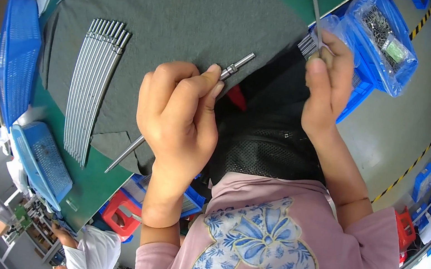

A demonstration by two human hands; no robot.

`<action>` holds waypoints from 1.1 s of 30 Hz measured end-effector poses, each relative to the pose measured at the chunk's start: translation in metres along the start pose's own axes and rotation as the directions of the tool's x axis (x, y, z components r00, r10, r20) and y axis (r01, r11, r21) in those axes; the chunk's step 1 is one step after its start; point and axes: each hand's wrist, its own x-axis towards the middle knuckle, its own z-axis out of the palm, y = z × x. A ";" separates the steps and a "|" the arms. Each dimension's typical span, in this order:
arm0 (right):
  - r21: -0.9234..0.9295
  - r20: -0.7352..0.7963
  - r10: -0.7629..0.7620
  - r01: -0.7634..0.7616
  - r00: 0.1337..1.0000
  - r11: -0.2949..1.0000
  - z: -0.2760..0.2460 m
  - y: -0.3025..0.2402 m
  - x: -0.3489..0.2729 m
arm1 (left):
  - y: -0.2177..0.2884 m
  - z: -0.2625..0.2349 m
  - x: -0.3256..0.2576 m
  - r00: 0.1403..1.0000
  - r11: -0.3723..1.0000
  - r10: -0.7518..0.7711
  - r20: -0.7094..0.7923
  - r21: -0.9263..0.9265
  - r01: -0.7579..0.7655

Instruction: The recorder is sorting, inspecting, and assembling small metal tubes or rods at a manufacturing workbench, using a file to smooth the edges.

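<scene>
My left hand (179,109) is closed round a slim metal rod (124,154), its fingers near the stepped, collared end. That end points up and to the right, and the long shaft slants down to the left under the hand. In my raised right hand (326,93) a thin grey metal strip (316,7) is pinched between thumb and fingers; its far end runs out of view, so its kind is unclear. Left of my hands, several similar metal rods (88,94) lie side by side on a dark grey cloth (190,12), stepped ends away from me.
Right of the table, a blue bin (354,7) holds small metal parts in clear plastic, above a blue crate (366,92) with more rods. Blue baskets (18,55) line the table's left edge. A red stool (121,215) and another person (92,253) are at lower left.
</scene>
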 end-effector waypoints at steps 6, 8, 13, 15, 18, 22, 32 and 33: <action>0.160 0.196 0.411 -0.442 0.890 0.882 0.014 -0.023 0.001 | 0.001 -0.003 0.000 1.000 1.000 -0.016 0.015 -0.008 0.016; 0.203 0.197 0.480 -0.515 0.855 0.833 0.011 -0.038 0.001 | 0.000 -0.002 -0.002 0.999 0.999 -0.038 0.027 -0.008 0.038; -0.013 0.201 0.148 -0.148 0.968 0.989 0.029 -0.057 0.008 | -0.003 -0.002 -0.001 1.000 1.000 0.008 -0.003 -0.026 -0.008; -0.316 0.154 -0.073 0.119 0.985 0.941 0.047 -0.060 0.013 | -0.006 0.000 0.000 0.999 0.999 0.031 -0.024 -0.029 -0.032; -0.465 0.145 -0.216 0.259 0.966 0.847 0.056 -0.056 0.014 | -0.007 0.003 0.000 0.998 0.998 0.062 -0.025 -0.029 -0.063; -0.589 0.060 -0.186 0.186 0.981 0.786 0.036 -0.051 0.021 | -0.006 0.004 -0.002 0.997 0.997 0.065 -0.031 -0.026 -0.066; -0.168 0.007 0.194 -0.190 0.981 0.967 -0.009 -0.036 0.012 | 0.001 -0.018 0.002 0.997 0.996 0.077 0.004 0.043 -0.077; -0.120 0.007 0.209 -0.207 0.978 0.971 -0.016 -0.029 0.009 | 0.005 -0.022 0.002 1.000 1.000 0.014 0.010 -0.021 -0.014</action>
